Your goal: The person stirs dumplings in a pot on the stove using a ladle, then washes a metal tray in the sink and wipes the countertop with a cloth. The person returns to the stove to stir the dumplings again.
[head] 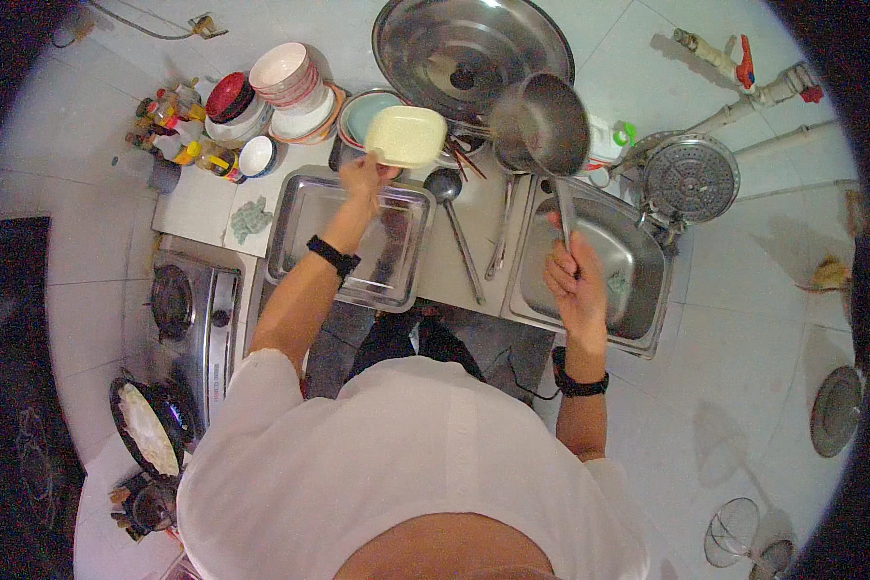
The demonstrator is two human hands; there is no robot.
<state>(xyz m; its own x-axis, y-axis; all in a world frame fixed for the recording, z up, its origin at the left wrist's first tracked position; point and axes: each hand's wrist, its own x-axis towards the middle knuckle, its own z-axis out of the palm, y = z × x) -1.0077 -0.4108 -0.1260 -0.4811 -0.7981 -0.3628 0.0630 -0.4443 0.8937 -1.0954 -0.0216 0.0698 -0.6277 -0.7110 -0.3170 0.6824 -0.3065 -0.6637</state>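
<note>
My left hand grips the near left edge of a pale yellow rounded dish, holding it over the back of the counter. Below that hand and forearm lies a rectangular stainless-steel tray. My right hand is closed around the handle of a deep metal ladle or water scoop. Its round bowl is raised above the back edge of the stainless-steel sink; whether it holds anything cannot be told. Behind the dish sits a light blue bowl, partly covered by it.
A large metal basin leans on the wall. A long-handled black ladle lies between tray and sink. Stacked bowls, several bottles and a green cloth occupy the left counter. A gas stove stands left, a drain strainer right.
</note>
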